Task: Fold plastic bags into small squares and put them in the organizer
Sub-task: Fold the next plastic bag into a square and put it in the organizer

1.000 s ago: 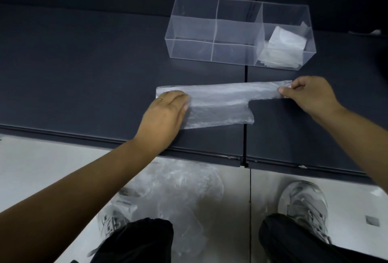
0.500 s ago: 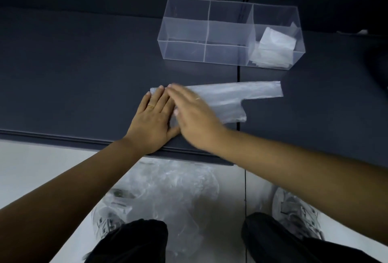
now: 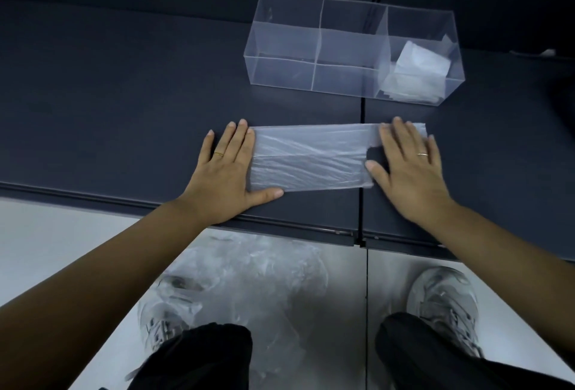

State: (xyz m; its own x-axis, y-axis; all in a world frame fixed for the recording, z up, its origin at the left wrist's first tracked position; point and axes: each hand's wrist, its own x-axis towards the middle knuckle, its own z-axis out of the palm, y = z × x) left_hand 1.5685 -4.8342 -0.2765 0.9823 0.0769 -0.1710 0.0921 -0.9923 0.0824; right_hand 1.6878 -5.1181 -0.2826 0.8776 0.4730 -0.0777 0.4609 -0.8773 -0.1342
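A clear plastic bag (image 3: 306, 158), folded into a long strip, lies flat on the dark table (image 3: 124, 103) near its front edge. My left hand (image 3: 227, 172) presses flat on the strip's left end, fingers straight and thumb along its near edge. My right hand (image 3: 407, 168) lies flat over the strip's right end, where the handle sticks out. Behind the bag stands a clear acrylic organizer (image 3: 320, 47) with several compartments. Its right compartment holds folded plastic bags (image 3: 417, 75).
A heap of loose clear plastic bags (image 3: 249, 284) lies on the pale floor between my shoes, below the table edge. A seam (image 3: 362, 116) between two table panels runs under the bag's right part. A small white scrap (image 3: 547, 53) sits far right.
My right hand slid along the strip from beside my left hand to the right end, flattening it. The left hand stayed on the left end.
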